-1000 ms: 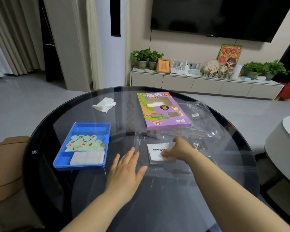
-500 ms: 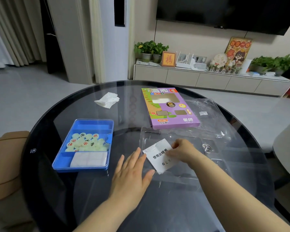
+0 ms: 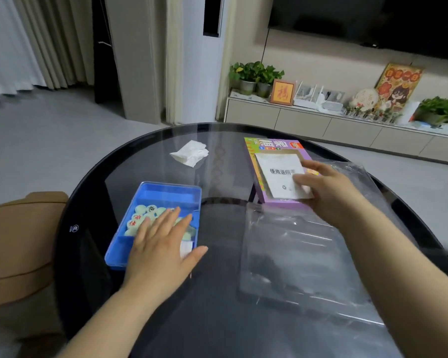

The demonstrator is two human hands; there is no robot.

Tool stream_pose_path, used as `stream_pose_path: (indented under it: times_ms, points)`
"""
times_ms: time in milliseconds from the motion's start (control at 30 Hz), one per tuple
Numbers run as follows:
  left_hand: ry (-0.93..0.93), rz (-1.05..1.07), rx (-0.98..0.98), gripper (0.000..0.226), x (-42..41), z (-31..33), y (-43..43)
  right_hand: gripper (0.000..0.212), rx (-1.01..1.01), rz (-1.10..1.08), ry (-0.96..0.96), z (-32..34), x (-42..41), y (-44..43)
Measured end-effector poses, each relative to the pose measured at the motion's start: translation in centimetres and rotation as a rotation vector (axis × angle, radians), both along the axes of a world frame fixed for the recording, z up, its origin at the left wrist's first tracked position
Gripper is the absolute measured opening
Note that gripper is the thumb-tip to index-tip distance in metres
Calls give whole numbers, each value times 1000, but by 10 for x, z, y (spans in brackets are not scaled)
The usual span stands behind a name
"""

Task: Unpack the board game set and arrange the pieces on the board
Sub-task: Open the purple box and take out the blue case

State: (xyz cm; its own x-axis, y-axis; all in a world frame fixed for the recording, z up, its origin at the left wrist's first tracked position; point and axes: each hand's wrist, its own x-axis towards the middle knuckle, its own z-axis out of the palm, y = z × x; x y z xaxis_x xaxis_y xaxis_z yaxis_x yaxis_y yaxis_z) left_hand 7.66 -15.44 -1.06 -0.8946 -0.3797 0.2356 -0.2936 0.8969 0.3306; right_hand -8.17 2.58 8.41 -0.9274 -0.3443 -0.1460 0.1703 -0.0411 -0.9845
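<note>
Well, on the head view I see the left hand point(image 3: 163, 244) flat and wide, with its fingers spread. It is over the near end of the blue tray point(image 3: 166, 193). I cannot tell if it touches the tray. The round pale pieces point(image 3: 142, 215) lie in a heap in the tray, just past the fingertips, and some have red or dark marks on top.

The right hand point(image 3: 329, 192) holds a white paper point(image 3: 279, 174), with the thumb on top of it. The paper is over the purple box point(image 3: 254, 151), which lies flat on the far side of the table point(image 3: 140, 156).

A clear plastic point(image 3: 295, 259) lies flat on the table under the right arm, near the box. A crumpled tissue point(image 3: 190, 152) sits alone past the tray, well apart from the box.
</note>
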Motion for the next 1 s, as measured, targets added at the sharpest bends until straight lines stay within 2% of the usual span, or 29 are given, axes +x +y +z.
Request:
stream_pose_path:
  times_ms: [33,100,200,300,467,567,633,767,900,933,1000]
  points:
    - [-26,14,-27,92,1,-3,-3,35,-3,19,9,-2,-5,-19]
    - [-95,20,-41,70,3,-7,-9,46,119,51,41,-13,-14,-61]
    - [-78,52,-102,54,7,-14,-28,48,351,47,56,-36,-25,-113]
    - [-122,104,-105,58,14,-16,-47,43,493,7,72,-57,-42,-139]
    - [-130,168,-103,82,24,-18,-66,48,634,14,109,-79,-57,-157]
    - [-126,173,-95,80,26,-16,-69,49,914,28,298,-86,-50,-167]
    - [-120,178,-128,70,25,-18,-71,48,1073,18,439,-89,-46,-170]
    - [-74,191,-150,58,24,-19,-73,47,1171,25,535,-89,-41,-172]
    - [-33,185,-147,67,23,-23,-73,39,1365,13,902,-76,-48,-150]
    - [-15,174,-141,67,23,-23,-73,38,1431,30,933,-71,-53,-141]
    - [45,140,-99,60,23,-22,-73,41,1551,84,877,-64,-61,-121]
